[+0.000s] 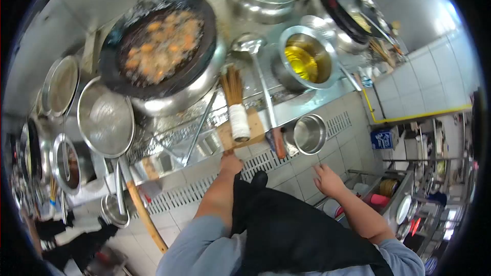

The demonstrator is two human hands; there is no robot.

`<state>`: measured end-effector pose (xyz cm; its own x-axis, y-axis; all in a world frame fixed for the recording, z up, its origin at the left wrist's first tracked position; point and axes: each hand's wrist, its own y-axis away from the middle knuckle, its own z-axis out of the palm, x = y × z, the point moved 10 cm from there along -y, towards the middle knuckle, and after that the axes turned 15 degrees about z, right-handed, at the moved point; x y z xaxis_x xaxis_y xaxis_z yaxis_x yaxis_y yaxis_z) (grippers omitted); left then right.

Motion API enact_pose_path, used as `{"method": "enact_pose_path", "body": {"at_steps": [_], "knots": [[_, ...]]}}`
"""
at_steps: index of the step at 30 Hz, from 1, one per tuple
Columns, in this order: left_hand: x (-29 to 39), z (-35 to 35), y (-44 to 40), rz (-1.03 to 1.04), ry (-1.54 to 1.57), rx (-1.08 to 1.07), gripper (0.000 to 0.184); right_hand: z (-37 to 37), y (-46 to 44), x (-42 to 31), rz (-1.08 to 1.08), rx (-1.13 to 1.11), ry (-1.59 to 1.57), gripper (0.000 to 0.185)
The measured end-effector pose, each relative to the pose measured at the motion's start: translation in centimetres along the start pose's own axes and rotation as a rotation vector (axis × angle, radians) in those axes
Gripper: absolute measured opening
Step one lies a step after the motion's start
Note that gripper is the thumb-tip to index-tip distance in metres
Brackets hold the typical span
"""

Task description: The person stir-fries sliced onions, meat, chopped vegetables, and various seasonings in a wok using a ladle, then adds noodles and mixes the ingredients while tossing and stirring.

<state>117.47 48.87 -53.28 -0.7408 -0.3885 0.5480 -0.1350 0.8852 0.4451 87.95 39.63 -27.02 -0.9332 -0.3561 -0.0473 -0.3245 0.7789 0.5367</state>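
My left hand (231, 163) is at the front edge of the stove counter, just below a wooden board (255, 127). Its fingers are mostly hidden at that edge. A bamboo wok brush (238, 117) with a white-wrapped handle lies across the board. To its right rests a long ladle (265, 84) with a wooden handle. My right hand (330, 180) hangs in the air, fingers stretched and holding nothing, below a small steel pot (309, 134) at the counter's front. Farther back, brown pieces bubble in oil in a large black wok (207, 46).
A steel pot (327, 79) holds yellow oil. A lidded pot (262, 7) stands at the back. On the left, a large strainer (106, 120) has a long wooden handle jutting toward me. Shelving (401, 184) stands at right; another person's dark clothing (76, 243) shows lower left.
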Motion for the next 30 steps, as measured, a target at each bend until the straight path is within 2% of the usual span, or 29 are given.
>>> {"method": "enact_pose_path", "body": {"at_steps": [2, 4, 6, 8, 9, 10, 11, 12, 13, 14, 15, 16, 18, 21, 24, 26, 28, 30], "knots": [[-0.5, 0.0, -0.1, 0.102, -0.025, -0.027, 0.067, 4.9, 2.8, 7.3, 0.176, -0.158, 0.047, 0.051], [-1.5, -1.8, 1.5, 0.104, 0.034, 0.028, 0.066, 10.8, 6.1, 15.0, 0.296, -0.252, 0.038, 0.045], [-2.4, -3.3, 5.0, 0.040, 0.108, 0.018, 0.072, 14.7, 10.5, 19.8, 0.468, -0.417, 0.040, 0.040], [-9.7, 3.4, 7.5, -0.137, 0.013, -0.320, 0.074, 18.2, 14.0, 23.2, 0.611, -0.536, -0.055, 0.037], [-12.5, 6.0, 9.3, -0.159, -0.086, -0.478, 0.066, 19.5, 15.2, 24.4, 0.626, -0.519, -0.092, 0.037], [-12.0, 7.3, 12.1, -0.113, -0.124, -0.818, 0.053, 20.9, 16.1, 24.7, 0.538, -0.492, -0.108, 0.035], [-11.7, 7.4, 14.5, -0.123, -0.113, -0.942, 0.052, 23.2, 16.7, 25.8, 0.498, -0.472, -0.129, 0.034], [-11.2, 7.1, 16.0, -0.146, -0.103, -0.985, 0.050, 25.4, 17.4, 27.0, 0.457, -0.453, -0.148, 0.033], [-9.8, 6.2, 17.1, -0.174, -0.106, -1.008, 0.049, 30.0, 16.8, 26.2, 0.101, -0.490, 0.095, 0.034], [-8.6, 5.6, 17.2, -0.188, -0.126, -1.017, 0.047, 33.4, 16.8, 25.9, -0.068, -0.503, 0.208, 0.034], [-6.8, 5.2, 16.5, -0.189, -0.153, -1.016, 0.046, 36.2, 17.0, 25.4, -0.240, -0.494, 0.310, 0.035], [-4.8, 5.1, 15.2, -0.180, -0.184, -1.011, 0.045, 36.9, 15.9, 25.9, -0.232, -0.331, 0.209, 0.039], [-0.1, 5.9, 12.3, -0.129, -0.262, -0.993, 0.042, 35.0, 15.1, 27.4, -0.214, -0.161, 0.100, 0.045], [8.9, 8.5, 6.8, 0.013, -0.389, -0.937, 0.039, 32.3, 12.6, 31.3, -0.055, -0.170, -0.051, 0.049], [21.9, 10.9, -0.4, 0.211, -0.496, -0.782, 0.037, 29.6, 11.8, 38.1, 0.153, -0.169, -0.357, 0.054], [32.8, 10.9, -5.1, 0.324, -0.412, -0.601, 0.032, 27.3, 11.6, 46.8, 0.663, -0.187, -0.805, 0.052], [40.9, 12.2, -10.1, 0.349, -0.305, -0.465, 0.034, 20.0, 10.9, 49.6, 0.683, -0.251, -0.836, 0.050], [50.3, 10.5, -11.6, 0.564, -0.152, -0.225, 0.041, 19.1, 8.6, 53.5, 0.720, -0.299, -0.917, 0.052]]}}
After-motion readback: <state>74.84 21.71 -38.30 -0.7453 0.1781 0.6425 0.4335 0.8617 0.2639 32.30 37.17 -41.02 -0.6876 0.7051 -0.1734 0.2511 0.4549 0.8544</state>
